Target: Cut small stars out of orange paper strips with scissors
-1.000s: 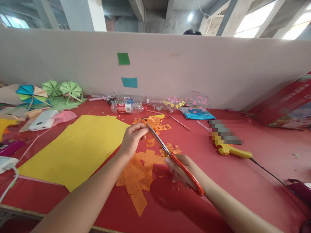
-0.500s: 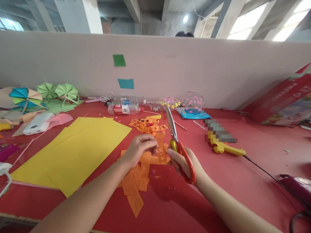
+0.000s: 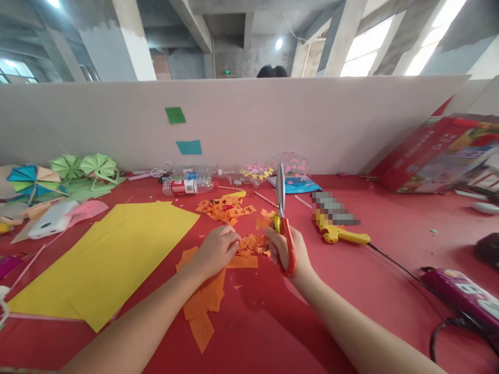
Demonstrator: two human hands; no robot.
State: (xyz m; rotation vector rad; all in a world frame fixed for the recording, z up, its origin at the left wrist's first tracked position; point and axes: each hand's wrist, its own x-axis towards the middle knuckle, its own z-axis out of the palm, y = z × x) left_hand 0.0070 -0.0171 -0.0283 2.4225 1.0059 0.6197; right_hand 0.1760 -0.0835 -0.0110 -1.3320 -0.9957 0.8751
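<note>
Overhead run concrete beams (image 3: pixel 191 23); above the red table (image 3: pixel 253 332), right grip (image 3: pixel 301 253) clasps scissors (image 3: pixel 280 192), left grip's (image 3: pixel 219 250) hold unclear.

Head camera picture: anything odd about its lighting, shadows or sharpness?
Head view: the windows at upper right burn out to white; head view: a soft shadow darkens the red tabletop below the right hand; head view: a pixelated patch covers part of the yellow glue gun, while the scissors look fairly clear.
</note>
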